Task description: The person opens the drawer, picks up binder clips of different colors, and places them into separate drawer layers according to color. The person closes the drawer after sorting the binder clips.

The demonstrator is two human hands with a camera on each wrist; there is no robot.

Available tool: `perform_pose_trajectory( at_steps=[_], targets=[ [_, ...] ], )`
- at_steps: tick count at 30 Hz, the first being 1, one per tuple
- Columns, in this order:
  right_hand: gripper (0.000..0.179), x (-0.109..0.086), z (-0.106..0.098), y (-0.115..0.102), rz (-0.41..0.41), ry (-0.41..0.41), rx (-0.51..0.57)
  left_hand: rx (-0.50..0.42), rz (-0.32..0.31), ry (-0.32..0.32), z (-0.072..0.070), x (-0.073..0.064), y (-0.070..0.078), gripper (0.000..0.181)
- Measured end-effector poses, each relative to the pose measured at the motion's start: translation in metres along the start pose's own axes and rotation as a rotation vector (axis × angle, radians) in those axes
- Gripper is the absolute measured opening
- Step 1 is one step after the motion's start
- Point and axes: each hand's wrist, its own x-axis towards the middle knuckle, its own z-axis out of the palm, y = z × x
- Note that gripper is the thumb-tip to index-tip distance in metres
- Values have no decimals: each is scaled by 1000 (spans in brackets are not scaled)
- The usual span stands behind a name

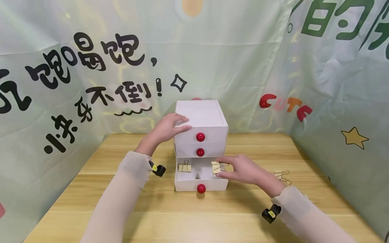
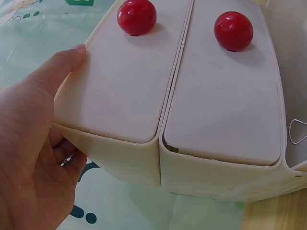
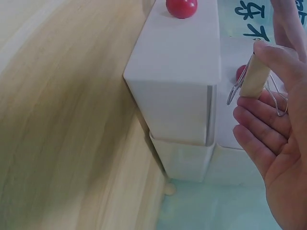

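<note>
A white desktop drawer box (image 1: 200, 114) with round red knobs stands on the table, its bottom drawer (image 1: 185, 185) pulled out. My left hand (image 1: 165, 128) holds the box's upper left corner; in the left wrist view its thumb (image 2: 67, 62) lies along the top edge and bent fingers lie by the side wall. My right hand (image 1: 243, 168) pinches a cream binder clip (image 1: 216, 167) between thumb and fingertips, over the right part of the open drawer. Its wire handles point toward the palm. Inside the drawer lie a cream binder clip (image 1: 184, 168) and a smaller-looking clip (image 1: 198, 176).
Another binder clip (image 1: 281, 175) lies on the wooden table (image 1: 152, 219) right of the box, beyond my right forearm. The two upper drawers, with red knobs (image 1: 200, 137), are closed. A printed cloth (image 1: 228, 67) hangs behind and at both sides.
</note>
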Motion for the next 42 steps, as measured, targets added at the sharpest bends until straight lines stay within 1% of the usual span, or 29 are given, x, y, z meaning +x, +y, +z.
perform_pose_trajectory(
  at_steps=[3, 8, 14, 22, 26, 30, 36, 42],
  targets=[
    [55, 5, 6, 0, 3, -11, -13, -2, 0, 2, 1, 0, 0, 55],
    [48, 11, 16, 1, -16, -35, -34, -5, -9, 1, 1, 0, -1, 55],
    [47, 17, 23, 1, -46, -66, -54, -10, -20, -1, 1, -1, 0, 55],
    [41, 18, 27, 3, -89, -61, -83, -1, -7, 5, 2, -1, 0, 54],
    [35, 17, 28, 4, -110, -42, -97, -3, 2, 7, 2, -1, 0, 54],
    [31, 14, 27, 5, -121, -16, -100, -5, -7, 3, 1, -1, 0, 54],
    [31, 6, 23, 6, -128, 8, -101, -9, -21, -1, 1, 0, -1, 55],
    [32, -6, 22, 12, -126, 33, -120, -10, -15, 1, 2, 1, -1, 55]
  ],
)
